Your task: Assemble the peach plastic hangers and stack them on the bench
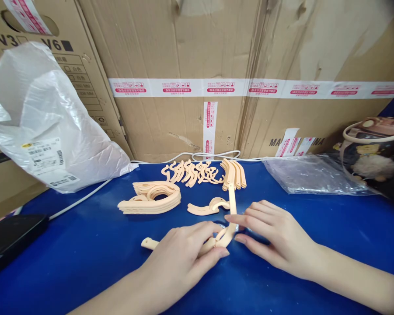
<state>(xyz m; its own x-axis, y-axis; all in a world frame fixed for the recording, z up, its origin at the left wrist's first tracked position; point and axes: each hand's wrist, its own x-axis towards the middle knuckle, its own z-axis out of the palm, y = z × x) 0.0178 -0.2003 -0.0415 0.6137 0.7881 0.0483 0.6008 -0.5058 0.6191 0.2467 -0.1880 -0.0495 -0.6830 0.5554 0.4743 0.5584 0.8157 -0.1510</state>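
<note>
- On the blue counter (259,288), in the head view, the jointed peach piece (233,203) lies between the hands, beside some loose curved parts (200,211).
- Left hand (185,249) grasps it near the joint; right hand (273,232) has its index finger against the far arm, though whether it pinches I cannot tell.
- It should handle as light, stiff, smooth plastic, perhaps slippery; best held close to the joint, since the slim arms might snap if levered.
</note>
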